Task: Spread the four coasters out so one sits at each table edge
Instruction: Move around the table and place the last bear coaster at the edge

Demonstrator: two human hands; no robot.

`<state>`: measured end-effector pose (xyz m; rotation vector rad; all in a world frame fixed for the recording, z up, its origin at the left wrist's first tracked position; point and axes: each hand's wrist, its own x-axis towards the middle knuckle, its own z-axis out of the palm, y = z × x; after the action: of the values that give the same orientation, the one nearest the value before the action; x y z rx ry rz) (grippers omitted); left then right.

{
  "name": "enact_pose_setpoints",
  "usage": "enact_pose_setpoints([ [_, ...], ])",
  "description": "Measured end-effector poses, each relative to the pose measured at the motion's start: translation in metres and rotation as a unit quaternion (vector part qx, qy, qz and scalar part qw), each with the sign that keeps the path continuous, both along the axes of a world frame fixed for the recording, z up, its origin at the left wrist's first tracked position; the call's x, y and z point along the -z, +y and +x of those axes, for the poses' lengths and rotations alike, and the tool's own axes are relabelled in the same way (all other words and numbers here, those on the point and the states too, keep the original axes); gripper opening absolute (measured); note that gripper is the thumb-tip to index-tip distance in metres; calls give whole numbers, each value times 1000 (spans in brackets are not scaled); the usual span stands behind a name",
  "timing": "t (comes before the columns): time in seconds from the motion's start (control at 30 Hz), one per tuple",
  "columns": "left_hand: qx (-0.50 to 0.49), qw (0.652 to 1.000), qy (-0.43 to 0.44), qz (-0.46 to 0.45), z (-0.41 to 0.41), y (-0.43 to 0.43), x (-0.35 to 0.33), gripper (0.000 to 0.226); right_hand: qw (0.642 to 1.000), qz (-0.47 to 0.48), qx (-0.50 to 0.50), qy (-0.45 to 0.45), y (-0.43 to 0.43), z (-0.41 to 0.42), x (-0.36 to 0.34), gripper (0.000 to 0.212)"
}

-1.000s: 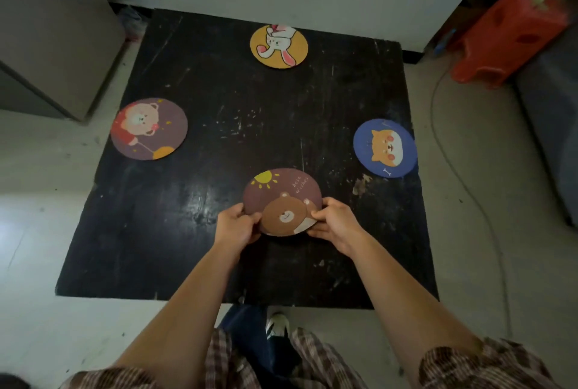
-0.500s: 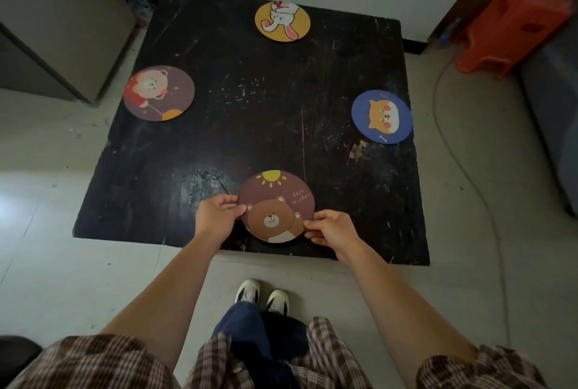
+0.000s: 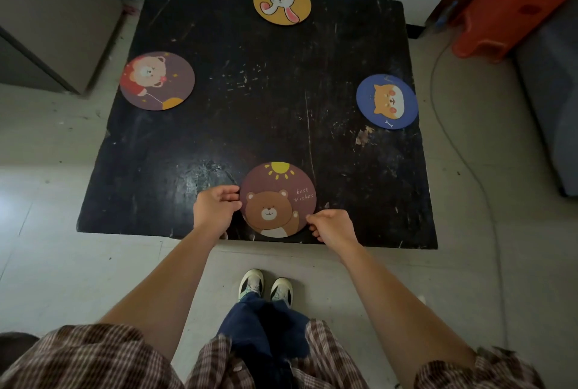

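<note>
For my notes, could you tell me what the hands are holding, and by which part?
Both hands, left hand and right hand, touch the brown bear coaster at opposite rim edges; it lies on the black table.

The brown bear coaster point(image 3: 277, 200) has slid toward the table's point(image 3: 187, 144) near edge.

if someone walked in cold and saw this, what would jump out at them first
Four bright cartoon coasters on a scuffed black table, one by each edge: a yellow rabbit coaster far, a purple bear coaster left, a blue dog coaster right. Nearest, the left hand and right hand touch the rim of the brown bear coaster at the near edge. An orange stool stands top right.
</note>
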<state>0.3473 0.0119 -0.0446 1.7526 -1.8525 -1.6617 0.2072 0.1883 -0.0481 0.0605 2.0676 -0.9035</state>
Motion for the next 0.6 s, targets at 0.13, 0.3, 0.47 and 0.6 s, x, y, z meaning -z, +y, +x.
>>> enact_pose_setpoints([
  [0.13, -4, 1000, -3, -7, 6, -1, -1, 30, 999, 7, -35, 22, -2, 5, 0, 11],
  [0.3, -1, 1000, -7, -8, 9, -2, -1, 28, 997, 14, -63, 44, -3, 9, -1, 16],
  [0.47, -2, 1000, -12, -18, 9, -1, 0, 28, 994, 21, -88, 53, -4, 9, -1, 15],
  [0.6, 2, 1000, -17, -22, 9, 0, 0, 29, 991, 35, -113, 65, -5, 10, -1, 15],
])
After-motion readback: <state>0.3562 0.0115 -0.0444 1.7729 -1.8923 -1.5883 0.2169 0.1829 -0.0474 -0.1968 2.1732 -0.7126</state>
